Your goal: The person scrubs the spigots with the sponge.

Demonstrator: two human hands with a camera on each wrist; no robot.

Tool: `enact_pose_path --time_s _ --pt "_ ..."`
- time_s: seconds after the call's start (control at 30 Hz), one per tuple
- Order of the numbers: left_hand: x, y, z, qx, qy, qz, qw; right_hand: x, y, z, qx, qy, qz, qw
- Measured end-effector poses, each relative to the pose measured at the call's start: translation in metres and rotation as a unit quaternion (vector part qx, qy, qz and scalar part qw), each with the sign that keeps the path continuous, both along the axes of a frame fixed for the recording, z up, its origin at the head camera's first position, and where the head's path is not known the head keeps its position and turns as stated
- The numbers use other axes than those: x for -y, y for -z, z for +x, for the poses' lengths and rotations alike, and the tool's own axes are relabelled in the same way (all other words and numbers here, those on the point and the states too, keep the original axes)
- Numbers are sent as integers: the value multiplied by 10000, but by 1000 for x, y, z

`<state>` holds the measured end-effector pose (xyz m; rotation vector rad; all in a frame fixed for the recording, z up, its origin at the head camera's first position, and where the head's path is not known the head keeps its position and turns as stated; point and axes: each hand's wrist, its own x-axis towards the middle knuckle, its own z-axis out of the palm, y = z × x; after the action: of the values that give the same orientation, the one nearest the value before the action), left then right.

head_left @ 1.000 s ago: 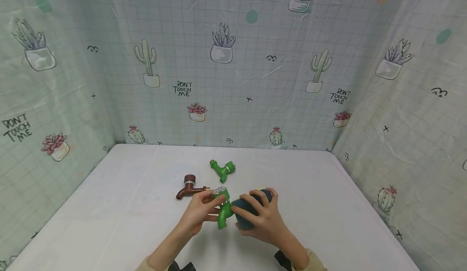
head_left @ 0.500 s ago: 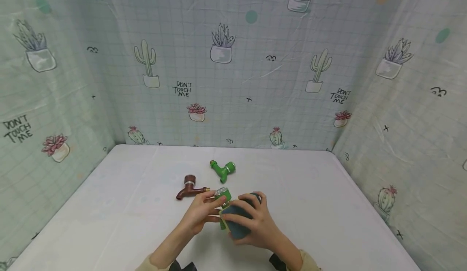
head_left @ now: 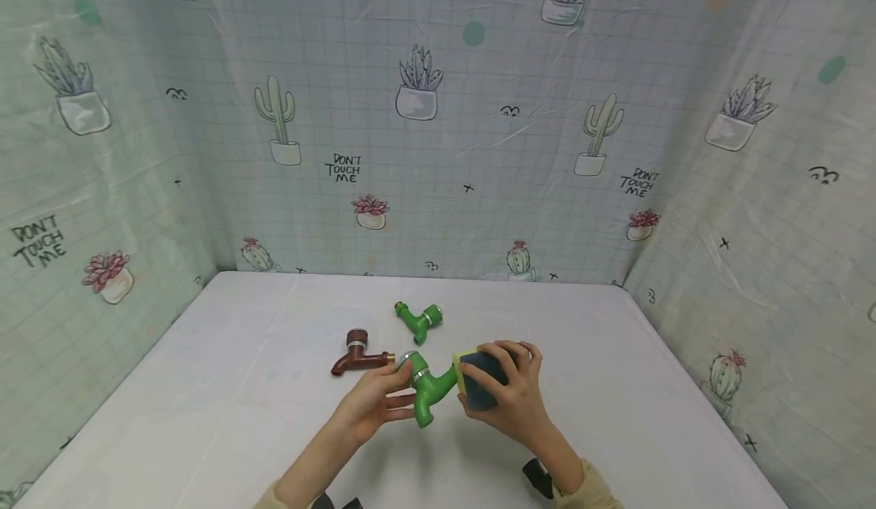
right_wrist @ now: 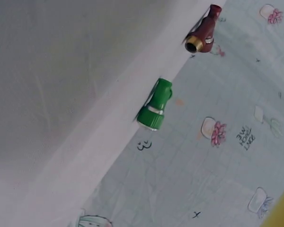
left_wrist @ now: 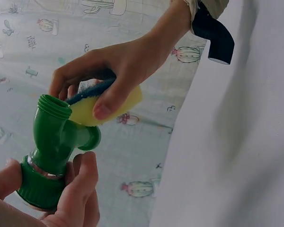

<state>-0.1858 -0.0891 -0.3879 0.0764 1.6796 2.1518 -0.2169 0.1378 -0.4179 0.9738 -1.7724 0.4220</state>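
Note:
My left hand (head_left: 372,402) grips a green faucet (head_left: 427,391) by its ribbed knob, thumb on one side and fingers on the other. The faucet is up off the table, spout pointing down and threaded inlet toward the right. My right hand (head_left: 513,399) holds a sponge (head_left: 482,380), yellow with a dark blue scouring side, right at the inlet end. In the left wrist view the threaded inlet (left_wrist: 54,108) shows in front of the sponge (left_wrist: 116,106), whose soft side lies under the right thumb. Only a yellow corner (right_wrist: 281,210) appears in the right wrist view.
A brown faucet (head_left: 356,355) with a brass inlet lies on the white table (head_left: 582,357), just beyond my left hand. Another green faucet (head_left: 419,321) lies farther back. A cactus-print cloth (head_left: 438,151) hangs behind and along both sides.
The sponge first moved left and down over the faucet's body, covering much of it, then went back right to the inlet end. The left hand keeps its hold, with the faucet turned slightly.

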Motion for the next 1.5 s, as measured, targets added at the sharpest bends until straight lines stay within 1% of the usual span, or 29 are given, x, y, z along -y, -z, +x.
enact_pose_path --time_s 0.1,0.17,0.23,0.33,0.4,0.47,0.53,0.63,0.77,0.83,0.87,0.93,1.0,1.1,1.2,1.3,1.37,1.5 --pt "2 3 -1 233 73 304 9992 3 0 1 -325 -149 8 9994" --pt "1 4 -2 368 105 533 9978 8 0 4 -494 -319 62 9983" --pt "-1 5 -2 434 105 716 9964 14 0 9 -597 -512 144 9968" --pt "-5 4 -2 396 43 743 9964 22 0 14 -684 -719 303 9946" --pt "-6 2 -2 347 -6 684 9971 23 -1 16 -692 -752 371 9941" --pt "-6 1 -1 273 -58 579 9979 22 -4 17 -631 -683 437 9947" --pt "-5 0 0 167 -70 483 9987 19 -7 17 -504 -527 493 9961" --pt "-3 -1 2 13 -50 388 9992 12 -12 16 -170 -117 572 9981" --pt "-1 -4 3 -101 14 328 9994 0 -19 14 203 386 591 9973" --pt "-1 -4 3 -106 25 342 9994 -3 -22 12 258 500 600 9966" --pt "-1 -4 3 -108 26 357 9993 -4 -22 12 266 490 614 9966" --pt "-2 -3 3 -100 42 377 9992 -3 -22 12 226 374 670 9968" --pt "-2 -2 3 -94 56 351 9993 0 -19 14 147 104 773 9968" --pt "-2 -1 2 -190 113 144 9997 6 -15 17 78 -388 925 9949" --pt "-3 -1 1 -277 86 -77 9995 12 -12 22 92 -703 1043 9920" --pt "-5 -2 2 -343 4 -230 9991 18 -12 28 88 -837 1206 9891" --pt "-6 -2 2 -358 -23 -277 9990 20 -12 31 90 -855 1219 9888" --pt "-4 -4 2 -367 130 -340 9987 16 -14 30 113 -723 1042 9919"
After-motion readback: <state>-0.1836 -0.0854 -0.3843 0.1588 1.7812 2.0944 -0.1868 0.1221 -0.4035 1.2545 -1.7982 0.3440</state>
